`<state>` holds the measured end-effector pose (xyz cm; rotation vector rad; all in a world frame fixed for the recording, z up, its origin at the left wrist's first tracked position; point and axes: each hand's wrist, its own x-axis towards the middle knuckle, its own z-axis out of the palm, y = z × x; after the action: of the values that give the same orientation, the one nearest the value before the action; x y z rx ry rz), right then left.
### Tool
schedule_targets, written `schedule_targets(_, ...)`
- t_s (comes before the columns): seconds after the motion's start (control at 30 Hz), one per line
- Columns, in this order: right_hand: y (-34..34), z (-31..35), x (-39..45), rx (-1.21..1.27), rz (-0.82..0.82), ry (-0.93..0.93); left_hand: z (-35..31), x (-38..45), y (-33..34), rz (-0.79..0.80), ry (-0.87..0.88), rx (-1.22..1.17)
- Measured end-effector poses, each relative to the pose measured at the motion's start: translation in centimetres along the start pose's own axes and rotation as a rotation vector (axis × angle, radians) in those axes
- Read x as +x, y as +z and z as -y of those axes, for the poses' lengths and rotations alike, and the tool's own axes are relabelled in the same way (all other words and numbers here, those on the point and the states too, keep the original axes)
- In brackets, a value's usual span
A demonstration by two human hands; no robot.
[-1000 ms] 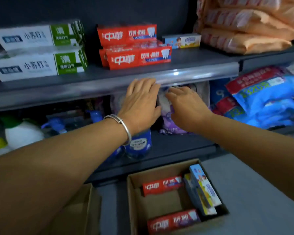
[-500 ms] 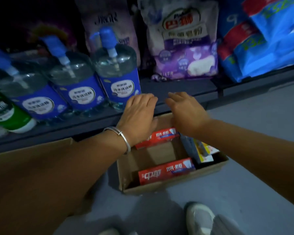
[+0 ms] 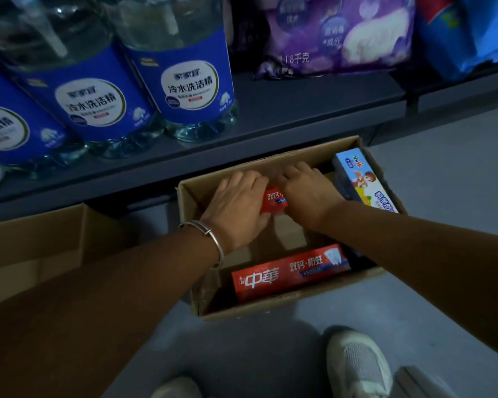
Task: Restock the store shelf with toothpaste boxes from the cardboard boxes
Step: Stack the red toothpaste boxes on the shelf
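An open cardboard box [image 3: 270, 310] stands on the floor below the bottom shelf [image 3: 299, 110]. Both my hands are inside it at the far end. My left hand [image 3: 239, 208] grips a red toothpaste box [image 3: 275, 201], fingers over its top and thumb under its near edge. The fingers of my right hand [image 3: 308, 193] curl down over the same box's right end. A second red toothpaste box [image 3: 288, 272] lies along the near wall. A blue and yellow children's toothpaste box [image 3: 362, 182] leans at the right side.
Another open cardboard box [image 3: 41, 239] sits at the left. Blue-labelled detergent bottles [image 3: 190, 81] and a purple bag [image 3: 337, 35] fill the bottom shelf. My shoes [image 3: 357, 366] are on the grey floor just in front of the box.
My view dropped from the upper shelf to the floor. Both hands came down from the shelf edge into the cardboard box and closed on the far red toothpaste box.
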<state>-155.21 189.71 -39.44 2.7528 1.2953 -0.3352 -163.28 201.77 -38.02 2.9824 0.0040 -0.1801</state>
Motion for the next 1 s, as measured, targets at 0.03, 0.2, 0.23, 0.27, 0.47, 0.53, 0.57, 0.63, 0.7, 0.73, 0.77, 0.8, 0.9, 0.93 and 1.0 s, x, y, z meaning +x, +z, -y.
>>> schedule_targets(0.03,0.4,-0.1,0.3,-0.004,0.023,0.001,0.2,0.1,0.2,0.007,0.000,-0.003)
schedule_targets(0.2,2.1,-0.4,1.8,0.006,0.142,0.025,1.2,0.8,1.0,0.057,0.005,-0.002)
schedule_targets(0.23,2.4,-0.4,2.1,0.008,0.168,0.031,1.4,0.9,1.1,0.061,0.006,-0.001)
schedule_targets(0.27,2.7,-0.4,2.3,0.010,0.192,0.035,1.6,1.0,1.2,0.065,0.008,-0.001)
schedule_targets(0.47,3.3,0.2,3.5,-0.007,0.215,0.057,2.4,1.5,1.9,0.081,0.028,-0.022)
schedule_targets(0.53,3.3,0.5,3.5,-0.039,0.209,0.064,2.4,1.5,2.1,0.085,0.033,-0.026)
schedule_targets(0.57,3.3,0.6,3.5,-0.052,0.206,0.065,2.4,1.6,2.2,0.086,0.034,-0.027)
schedule_targets(0.63,3.4,0.8,3.4,-0.074,0.206,0.071,2.5,1.6,2.3,0.085,0.039,-0.024)
schedule_targets(0.7,3.6,0.8,3.3,-0.093,0.205,0.063,2.5,1.6,2.3,0.085,0.043,-0.026)
schedule_targets(0.73,3.6,0.7,3.2,-0.101,0.202,0.054,2.5,1.5,2.3,0.086,0.045,-0.029)
schedule_targets(0.77,3.5,0.7,3.2,-0.104,0.196,0.046,2.5,1.4,2.3,0.088,0.047,-0.031)
schedule_targets(0.8,3.3,0.8,3.1,-0.102,0.192,0.040,2.5,1.3,2.2,0.092,0.050,-0.031)
schedule_targets(0.9,2.3,0.9,2.9,-0.062,0.194,0.040,2.5,1.2,1.6,0.096,0.055,-0.020)
schedule_targets(0.93,2.0,1.0,2.8,-0.045,0.195,0.044,2.5,1.1,1.4,0.097,0.054,-0.017)
schedule_targets(1.0,1.3,1.1,2.4,-0.024,0.180,0.047,2.4,0.9,0.7,0.095,0.051,-0.012)
